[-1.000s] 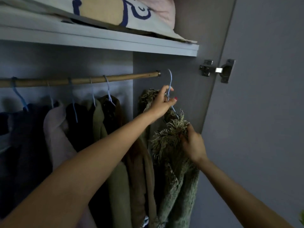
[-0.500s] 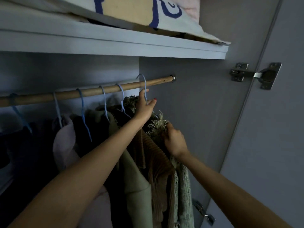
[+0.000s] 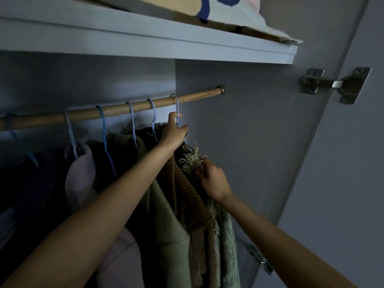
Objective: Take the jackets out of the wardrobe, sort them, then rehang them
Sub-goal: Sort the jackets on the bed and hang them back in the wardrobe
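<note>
A fringed green jacket (image 3: pixel 227 242) hangs on a light blue hanger (image 3: pixel 177 107) whose hook sits over the wooden rod (image 3: pixel 116 110), rightmost in the row. My left hand (image 3: pixel 173 132) grips the hanger's neck just under the rod. My right hand (image 3: pixel 213 180) holds the jacket's frayed shoulder (image 3: pixel 191 157). To the left hang a brown ribbed jacket (image 3: pixel 187 190), an olive jacket (image 3: pixel 166 215), a dark one and a pale pink one (image 3: pixel 80 175), each on a blue hanger.
A white shelf (image 3: pixel 145 42) runs above the rod and carries a folded blue-patterned fabric (image 3: pixel 239 15). The wardrobe's side wall (image 3: pixel 249 142) stands right of the jackets. The open door (image 3: pixel 342 183) with metal hinges (image 3: pixel 334 84) is at the far right.
The green jacket's hanger went from off the rod's right end to hooked over the rod. Both hands moved left and inward with it, and the camera tilted up.
</note>
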